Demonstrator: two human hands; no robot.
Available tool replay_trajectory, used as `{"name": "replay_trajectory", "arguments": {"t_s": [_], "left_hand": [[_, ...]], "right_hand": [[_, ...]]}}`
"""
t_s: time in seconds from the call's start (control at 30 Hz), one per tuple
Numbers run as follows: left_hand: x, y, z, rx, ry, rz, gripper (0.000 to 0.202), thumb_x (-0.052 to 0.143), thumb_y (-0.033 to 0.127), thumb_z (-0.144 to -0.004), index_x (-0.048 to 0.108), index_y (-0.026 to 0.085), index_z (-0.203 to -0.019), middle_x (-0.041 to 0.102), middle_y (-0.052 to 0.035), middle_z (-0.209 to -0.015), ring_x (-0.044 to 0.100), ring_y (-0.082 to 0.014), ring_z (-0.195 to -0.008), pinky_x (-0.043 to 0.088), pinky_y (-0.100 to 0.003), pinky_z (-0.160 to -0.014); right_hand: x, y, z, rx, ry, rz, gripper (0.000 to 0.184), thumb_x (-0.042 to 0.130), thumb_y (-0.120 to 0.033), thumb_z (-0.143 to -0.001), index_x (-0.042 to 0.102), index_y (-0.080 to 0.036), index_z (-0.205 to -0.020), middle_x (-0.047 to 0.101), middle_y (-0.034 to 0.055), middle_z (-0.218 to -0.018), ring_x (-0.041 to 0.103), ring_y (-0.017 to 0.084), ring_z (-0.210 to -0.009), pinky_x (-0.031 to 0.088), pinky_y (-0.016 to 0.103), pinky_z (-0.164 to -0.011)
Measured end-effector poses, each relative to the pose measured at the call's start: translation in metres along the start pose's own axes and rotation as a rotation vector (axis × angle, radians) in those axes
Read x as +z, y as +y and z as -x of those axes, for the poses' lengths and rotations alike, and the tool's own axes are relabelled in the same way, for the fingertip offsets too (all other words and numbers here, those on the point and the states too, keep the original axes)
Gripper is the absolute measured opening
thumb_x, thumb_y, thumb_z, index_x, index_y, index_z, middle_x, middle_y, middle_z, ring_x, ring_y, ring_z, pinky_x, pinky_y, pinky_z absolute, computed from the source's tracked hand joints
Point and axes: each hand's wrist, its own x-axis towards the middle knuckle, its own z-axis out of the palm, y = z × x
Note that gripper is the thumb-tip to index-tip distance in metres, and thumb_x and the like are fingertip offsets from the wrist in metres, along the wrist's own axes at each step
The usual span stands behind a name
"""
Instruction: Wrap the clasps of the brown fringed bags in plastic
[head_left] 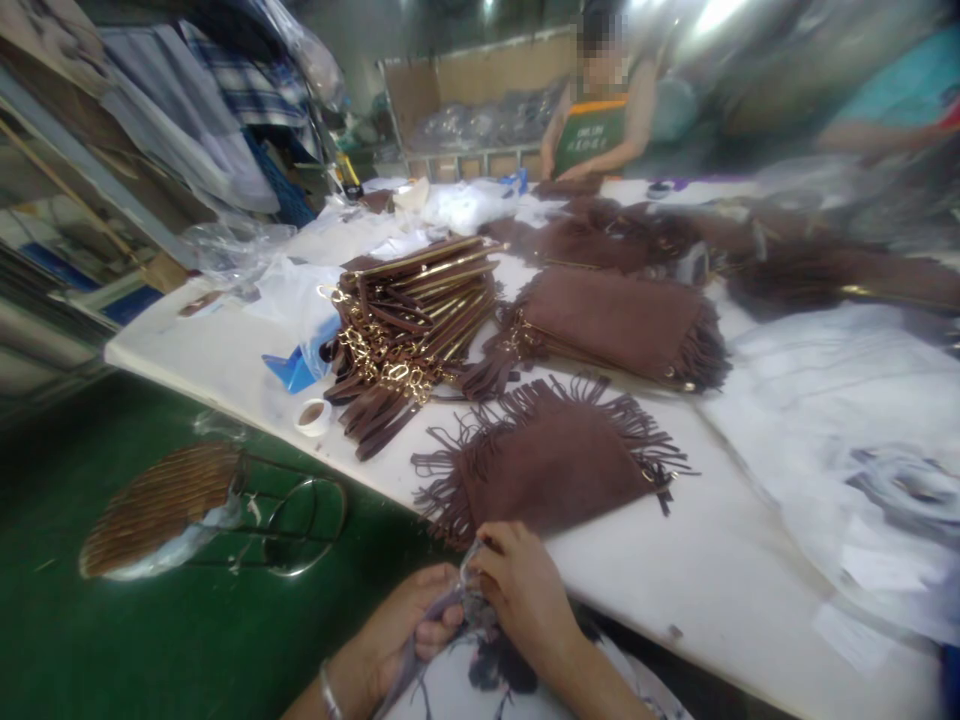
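My left hand (421, 622), with a bangle at the wrist, is closed around a greyish-purple strip (407, 668) that hangs down toward my lap. My right hand (529, 592) meets it in front of my body, fingers bent in a pinch at a small pale, shiny loop-like piece (470, 565). What that piece is, I cannot make out. Just beyond both hands a brown fringed pouch (551, 465) lies flat at the table edge. Its fringe spreads to the left and back, and a gold clasp shows at its right corner.
A stack of brown fringed pouches (607, 310) and a pile of brown straps with gold clips (409, 350) lie on the white table (712, 560). A tape roll (313, 417) sits at its left edge. A woven-seat stool (161, 510) stands on the green floor. Across the table is a person (592, 140).
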Motion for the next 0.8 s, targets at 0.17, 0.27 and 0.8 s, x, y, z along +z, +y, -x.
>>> {"name": "replay_trajectory", "arguments": {"t_s": [0.17,0.27,0.8], "left_hand": [[0.007,-0.005,-0.002,0.134,0.171,-0.172,0.031,0.068,0.042,-0.08,0.049,0.019,-0.076,0.051,0.0046,-0.055,0.022,-0.0001,-0.035,0.005,-0.017,-0.036],[0.009,-0.006,-0.005,0.182,0.241,-0.267,0.039,0.072,0.049,-0.075,0.046,0.02,-0.073,0.049,0.0063,-0.051,0.021,-0.0007,-0.034,0.006,-0.017,-0.035],[-0.002,-0.013,-0.012,0.042,0.056,0.01,0.023,0.07,0.029,-0.078,0.051,0.017,-0.081,0.049,0.005,-0.058,0.024,0.0011,-0.036,0.007,-0.014,-0.036]], "right_hand": [[-0.005,-0.006,-0.001,0.041,-0.018,-0.033,0.013,0.062,-0.015,-0.082,0.066,-0.027,-0.085,0.059,-0.0004,-0.111,0.048,0.021,-0.098,0.036,0.034,-0.082],[-0.005,-0.012,-0.002,0.04,-0.031,-0.008,0.013,0.059,-0.014,-0.082,0.066,-0.025,-0.083,0.06,0.0006,-0.106,0.048,0.021,-0.096,0.034,0.034,-0.077],[-0.002,0.005,0.003,0.002,-0.009,-0.215,0.027,0.054,-0.003,-0.08,0.068,-0.025,-0.086,0.066,-0.0028,-0.102,0.053,0.016,-0.097,0.036,0.028,-0.086]]}}
